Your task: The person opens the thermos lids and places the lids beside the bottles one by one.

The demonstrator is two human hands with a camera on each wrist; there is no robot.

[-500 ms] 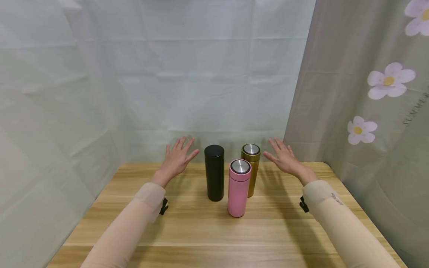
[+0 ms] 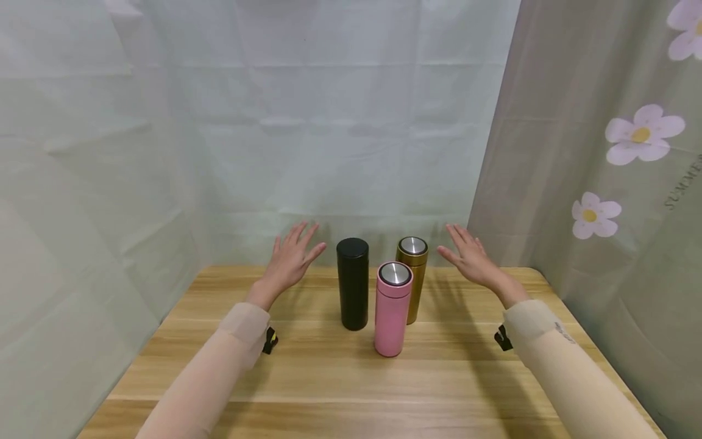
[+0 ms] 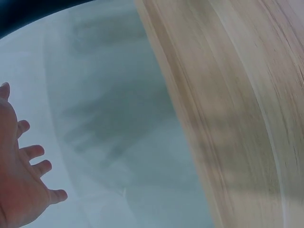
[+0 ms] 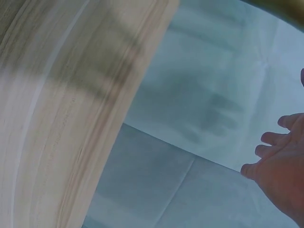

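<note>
Three bottles stand upright near the middle of the table in the head view: a black thermos (image 2: 353, 286), a pink thermos (image 2: 392, 317) closest to me, and a gold thermos (image 2: 418, 268) partly hidden behind the pink one. My left hand (image 2: 286, 262) is held to the left of the black thermos, fingers spread and touching nothing. To the right of the gold thermos, my right hand (image 2: 470, 259) is also raised with straight fingers and holds nothing. The left wrist view shows the left palm (image 3: 19, 175) at its edge; the right palm (image 4: 280, 166) appears in the right wrist view.
The wooden table (image 2: 307, 378) has its far edge close to a pale hanging cloth (image 2: 329, 134). A greyish curtain with flowers (image 2: 548, 152) hangs along the right side. Black wrist straps (image 2: 270, 340) show under the sleeves.
My right hand has shifted slightly to the right, away from the gold thermos. The left hand and the bottles look almost unchanged.
</note>
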